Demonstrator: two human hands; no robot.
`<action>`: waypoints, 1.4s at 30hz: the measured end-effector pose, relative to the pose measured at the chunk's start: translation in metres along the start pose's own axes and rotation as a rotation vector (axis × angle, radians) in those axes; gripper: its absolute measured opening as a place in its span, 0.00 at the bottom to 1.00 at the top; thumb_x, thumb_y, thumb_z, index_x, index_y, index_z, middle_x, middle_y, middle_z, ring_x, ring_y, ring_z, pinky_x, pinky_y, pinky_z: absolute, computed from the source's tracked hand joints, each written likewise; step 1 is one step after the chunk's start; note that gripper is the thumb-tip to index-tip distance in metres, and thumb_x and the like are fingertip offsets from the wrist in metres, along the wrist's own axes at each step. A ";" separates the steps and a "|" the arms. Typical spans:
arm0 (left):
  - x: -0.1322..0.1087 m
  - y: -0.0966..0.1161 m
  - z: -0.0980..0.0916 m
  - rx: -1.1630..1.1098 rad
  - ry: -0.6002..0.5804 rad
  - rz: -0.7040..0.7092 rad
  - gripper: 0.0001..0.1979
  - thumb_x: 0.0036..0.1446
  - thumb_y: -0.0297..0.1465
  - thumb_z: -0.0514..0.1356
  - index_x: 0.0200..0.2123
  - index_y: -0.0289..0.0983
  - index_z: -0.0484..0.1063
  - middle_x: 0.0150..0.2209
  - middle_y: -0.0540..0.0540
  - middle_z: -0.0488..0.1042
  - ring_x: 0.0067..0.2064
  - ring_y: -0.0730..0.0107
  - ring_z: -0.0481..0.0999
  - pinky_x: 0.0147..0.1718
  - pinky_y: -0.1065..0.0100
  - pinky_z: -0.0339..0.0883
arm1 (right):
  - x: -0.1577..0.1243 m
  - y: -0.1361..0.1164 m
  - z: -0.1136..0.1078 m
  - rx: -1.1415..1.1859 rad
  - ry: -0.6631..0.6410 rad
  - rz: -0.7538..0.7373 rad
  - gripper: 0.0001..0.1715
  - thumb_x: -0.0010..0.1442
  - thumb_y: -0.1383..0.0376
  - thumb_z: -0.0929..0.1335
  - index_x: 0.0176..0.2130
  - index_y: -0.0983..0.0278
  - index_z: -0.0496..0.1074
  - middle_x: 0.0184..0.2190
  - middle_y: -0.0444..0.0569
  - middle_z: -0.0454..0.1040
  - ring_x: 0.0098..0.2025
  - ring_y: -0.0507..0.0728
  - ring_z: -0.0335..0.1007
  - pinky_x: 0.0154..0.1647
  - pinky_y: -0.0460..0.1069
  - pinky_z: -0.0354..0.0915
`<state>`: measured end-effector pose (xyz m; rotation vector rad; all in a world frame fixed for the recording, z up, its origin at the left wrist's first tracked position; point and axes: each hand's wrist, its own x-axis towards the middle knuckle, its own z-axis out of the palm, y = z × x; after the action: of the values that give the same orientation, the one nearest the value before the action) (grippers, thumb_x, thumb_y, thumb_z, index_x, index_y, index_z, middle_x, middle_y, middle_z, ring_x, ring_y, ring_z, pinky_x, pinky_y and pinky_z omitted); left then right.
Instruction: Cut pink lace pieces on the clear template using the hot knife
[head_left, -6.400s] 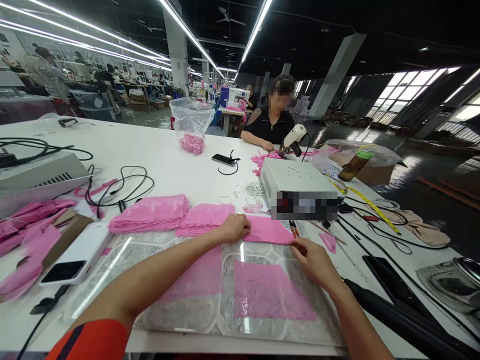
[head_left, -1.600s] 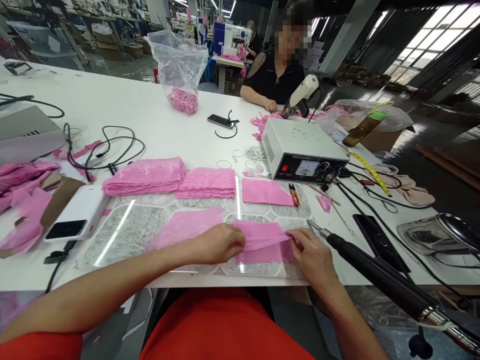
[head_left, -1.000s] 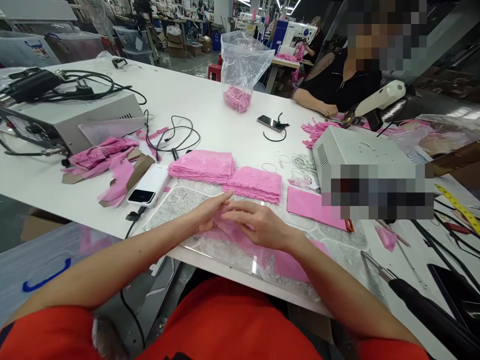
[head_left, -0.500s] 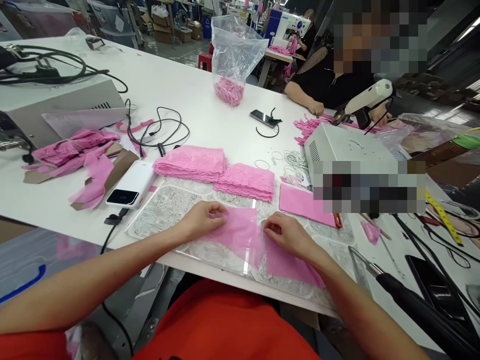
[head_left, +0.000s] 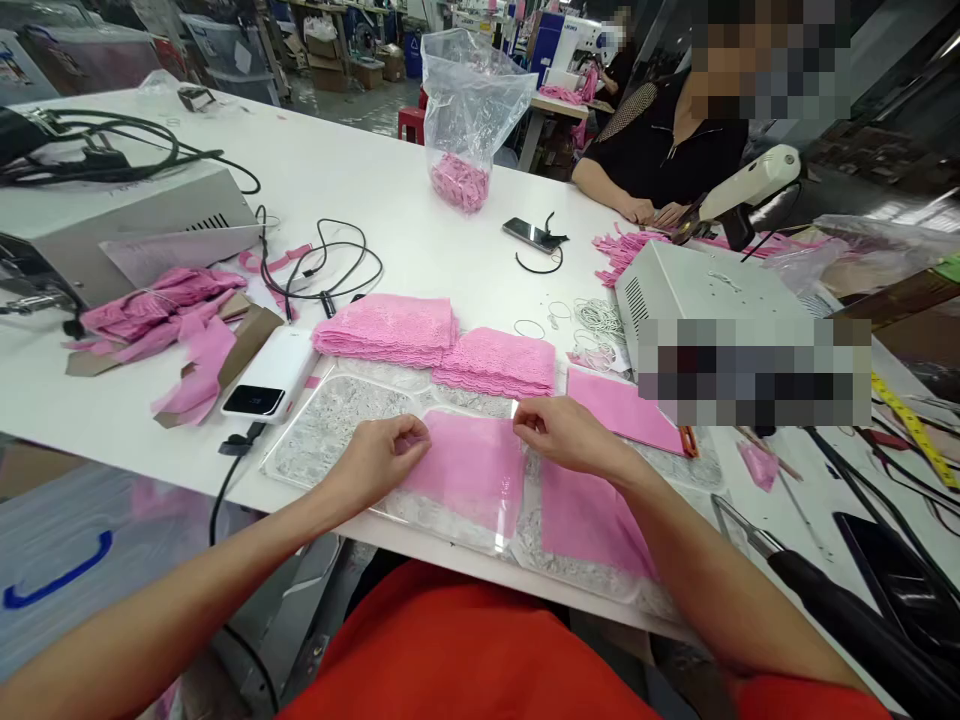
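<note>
A thin pink fabric piece (head_left: 469,465) lies nearly flat near the table's front edge, with a clear shiny sheet (head_left: 501,530) around its right side; I cannot tell which is on top. My left hand (head_left: 379,460) pinches the fabric's upper left edge, thumb against curled fingers. At its upper right corner, my right hand (head_left: 566,432) is closed in a pinch. Beneath my right wrist is a second pink fabric piece (head_left: 585,520), partly covered by the forearm. Both pieces rest on a grey marbled mat (head_left: 330,415).
Behind the mat stand two stacks of pink lace pieces (head_left: 386,325). Folded pink fabric (head_left: 626,405) lies by a grey machine box (head_left: 690,290). A white power bank (head_left: 274,375) is at left, a black-handled tool (head_left: 840,600) at right. Across the table sits a person (head_left: 664,150).
My right hand has moved up and slightly left to the fabric's upper right corner. My left hand has shifted left and down along its edge. The fabric lies flatter.
</note>
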<state>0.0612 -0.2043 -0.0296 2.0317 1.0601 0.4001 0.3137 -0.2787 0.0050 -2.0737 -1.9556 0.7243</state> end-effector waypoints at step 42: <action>0.010 0.032 0.066 0.497 -0.145 1.053 0.16 0.69 0.30 0.50 0.55 0.39 0.71 0.59 0.45 0.71 0.64 0.60 0.65 0.67 0.50 0.48 | -0.139 0.081 0.023 0.057 0.451 0.252 0.12 0.59 0.58 0.68 0.43 0.60 0.71 0.36 0.48 0.74 0.35 0.54 0.69 0.34 0.49 0.64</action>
<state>0.1232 -0.2402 -0.0474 2.9077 -0.1193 0.5220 0.3729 -0.4278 -0.0231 -2.2302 -1.4355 0.3058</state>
